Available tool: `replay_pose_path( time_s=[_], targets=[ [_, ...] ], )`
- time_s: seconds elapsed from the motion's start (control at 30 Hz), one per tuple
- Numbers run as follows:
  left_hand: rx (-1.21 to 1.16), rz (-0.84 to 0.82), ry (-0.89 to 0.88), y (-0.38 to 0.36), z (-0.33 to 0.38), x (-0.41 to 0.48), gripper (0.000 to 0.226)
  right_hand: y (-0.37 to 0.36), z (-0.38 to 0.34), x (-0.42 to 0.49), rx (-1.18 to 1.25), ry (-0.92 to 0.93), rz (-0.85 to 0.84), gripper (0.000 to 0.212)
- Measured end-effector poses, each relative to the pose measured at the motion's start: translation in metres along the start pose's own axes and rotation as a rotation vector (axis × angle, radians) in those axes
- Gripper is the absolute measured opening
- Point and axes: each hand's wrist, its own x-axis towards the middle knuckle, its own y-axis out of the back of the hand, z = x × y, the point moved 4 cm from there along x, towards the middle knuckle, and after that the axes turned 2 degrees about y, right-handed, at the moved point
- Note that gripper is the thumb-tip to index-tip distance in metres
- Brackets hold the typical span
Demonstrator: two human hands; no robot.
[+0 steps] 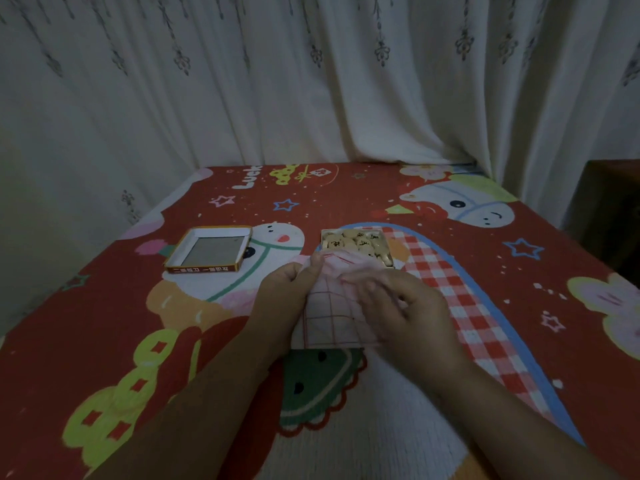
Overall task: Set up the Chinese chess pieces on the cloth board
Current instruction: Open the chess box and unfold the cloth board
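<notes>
A folded white cloth board (329,317) with a red grid is held just above the table's middle. My left hand (287,299) pinches its upper left fold between thumb and fingers. My right hand (401,313) grips its right side, with the fingers curled over the cloth. Behind the cloth stands a small open box (388,245) filled with several pale round chess pieces (353,242) marked with dark characters. The cloth's top edge hides the box's near side.
The box's lid (211,251) lies upside down to the left, orange-rimmed with a grey inside. A red cartoon-print cover (104,341) spreads over the table. White curtains (311,81) hang behind, and dark furniture (609,216) stands at the far right.
</notes>
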Motion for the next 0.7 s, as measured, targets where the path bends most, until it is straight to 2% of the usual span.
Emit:
replay_pose_path(
  time_s=[0.1, 0.23, 0.27, 0.4, 0.47, 0.57, 0.7],
  targets=[
    [0.028, 0.032, -0.024, 0.006, 0.000, 0.002, 0.055, 0.021, 0.004, 0.004, 0.202, -0.142, 0.231, 0.030],
    [0.023, 0.029, -0.031, 0.011, 0.000, 0.006, 0.029, 0.046, 0.027, 0.013, 0.407, -0.330, 0.383, 0.010],
    [0.043, 0.036, -0.036, 0.013, 0.001, 0.007, 0.026, 0.051, 0.035, 0.014, 0.426, -0.372, 0.394, 0.011],
    [0.168, 0.062, -0.051, 0.029, 0.001, 0.014, 0.031, 0.067, 0.062, 0.015, 0.504, -0.559, 0.386, 0.016],
    [0.196, 0.070, -0.054, 0.037, 0.000, 0.017, 0.036, 0.078, 0.072, 0.016, 0.464, -0.637, 0.383, 0.018],
    [0.199, 0.058, -0.035, 0.048, 0.000, 0.020, 0.036, 0.089, 0.080, 0.018, 0.424, -0.704, 0.268, 0.022],
    [0.208, -0.047, 0.018, 0.054, 0.000, 0.021, 0.031, 0.095, 0.082, 0.017, 0.468, -0.736, 0.136, 0.022]
  ],
)
